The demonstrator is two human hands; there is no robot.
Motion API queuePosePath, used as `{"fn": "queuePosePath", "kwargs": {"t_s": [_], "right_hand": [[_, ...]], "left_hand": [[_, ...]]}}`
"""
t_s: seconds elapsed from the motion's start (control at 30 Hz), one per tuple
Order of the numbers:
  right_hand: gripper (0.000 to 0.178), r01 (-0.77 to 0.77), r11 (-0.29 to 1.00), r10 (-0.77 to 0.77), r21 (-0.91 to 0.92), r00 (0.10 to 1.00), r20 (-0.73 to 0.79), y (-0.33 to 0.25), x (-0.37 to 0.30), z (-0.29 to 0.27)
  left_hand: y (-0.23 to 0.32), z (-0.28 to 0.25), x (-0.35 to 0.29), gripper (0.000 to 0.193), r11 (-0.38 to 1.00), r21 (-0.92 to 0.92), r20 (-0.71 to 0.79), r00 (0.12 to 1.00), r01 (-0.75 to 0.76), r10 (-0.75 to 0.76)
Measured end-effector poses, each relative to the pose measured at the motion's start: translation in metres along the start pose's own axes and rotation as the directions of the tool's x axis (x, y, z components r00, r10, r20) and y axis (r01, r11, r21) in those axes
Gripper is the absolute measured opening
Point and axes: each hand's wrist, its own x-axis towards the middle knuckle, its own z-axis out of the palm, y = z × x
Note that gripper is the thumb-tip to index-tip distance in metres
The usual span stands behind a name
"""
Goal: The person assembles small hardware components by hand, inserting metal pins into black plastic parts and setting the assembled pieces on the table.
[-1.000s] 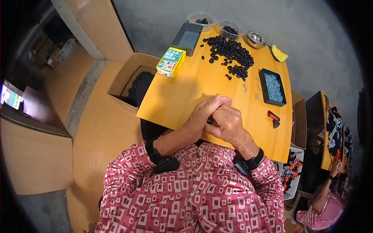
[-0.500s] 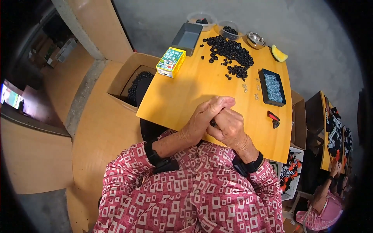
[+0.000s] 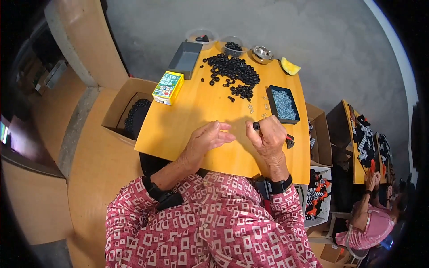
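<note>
My right hand (image 3: 268,136) is closed around a small black ring-like part (image 3: 256,126), whose end shows between thumb and forefinger. To its left, over the near part of the table, my left hand (image 3: 208,139) is open and holds nothing, its fingers pointing toward the right hand. Partly behind my right hand lies a black piece with a red part (image 3: 290,142). Farther back a pile of small black ring-shaped parts (image 3: 237,71) spreads over the yellow table (image 3: 174,131). Several small metal pieces (image 3: 251,109) lie beside a black tray (image 3: 286,119) of small silvery pieces.
A yellow and green box (image 3: 168,88) and an empty grey tray (image 3: 185,60) stand at the left. Bowls (image 3: 232,47) and a yellow wedge (image 3: 290,67) line the back. Cardboard boxes (image 3: 117,107) flank the table. Another person (image 3: 368,223) works at the far right.
My hands were clasped together and have come apart, the left moving left. The black part now shows in my right hand. The whole view has shifted a little.
</note>
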Motion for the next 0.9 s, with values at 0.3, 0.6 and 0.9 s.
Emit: {"fn": "queuePosePath", "kwargs": {"t_s": [0.3, 0.6, 0.9], "right_hand": [[0.034, -0.080, 0.997, 0.079, -0.011, 0.995, -0.068, 0.013, 0.000, -0.009], [0.032, -0.056, 0.997, 0.052, -0.058, 0.997, -0.060, 0.017, -0.005, -0.010], [0.033, -0.043, 0.993, 0.038, -0.111, 0.998, -0.052, 0.018, -0.004, -0.007]], "left_hand": [[-0.005, -0.005, 0.003, 0.051, 1.000, 0.007, -0.006, 1.000, 0.029, -0.029], [-0.002, -0.004, 0.002, 0.050, 0.997, 0.008, -0.037, 0.996, 0.083, -0.083], [-0.003, -0.009, 0.006, 0.046, 0.996, 0.038, -0.048, 0.995, 0.085, -0.083]]}}
